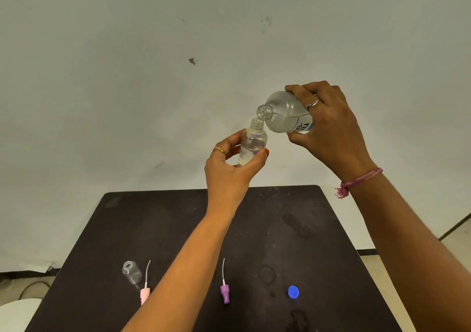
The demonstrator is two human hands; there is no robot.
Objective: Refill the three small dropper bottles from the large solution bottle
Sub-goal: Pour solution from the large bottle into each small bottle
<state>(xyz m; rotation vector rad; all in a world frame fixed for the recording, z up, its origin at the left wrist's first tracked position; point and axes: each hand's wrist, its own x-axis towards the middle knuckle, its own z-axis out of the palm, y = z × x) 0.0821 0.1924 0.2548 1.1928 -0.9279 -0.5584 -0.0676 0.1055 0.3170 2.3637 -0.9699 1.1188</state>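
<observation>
The right hand (331, 127) wraps its fingers around the large solution bottle (285, 112), clear, uncapped and tipped with its mouth just above the small dropper bottle (252, 144). The left hand (229, 168) pinches that clear, upright bottle between thumb and fingers. Below the left forearm, another open dropper bottle (132, 272) stands on the dark table (178, 229).

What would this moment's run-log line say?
step: pouring | right hand: tilted large solution bottle | left hand: small dropper bottle | table: empty bottle
</observation>
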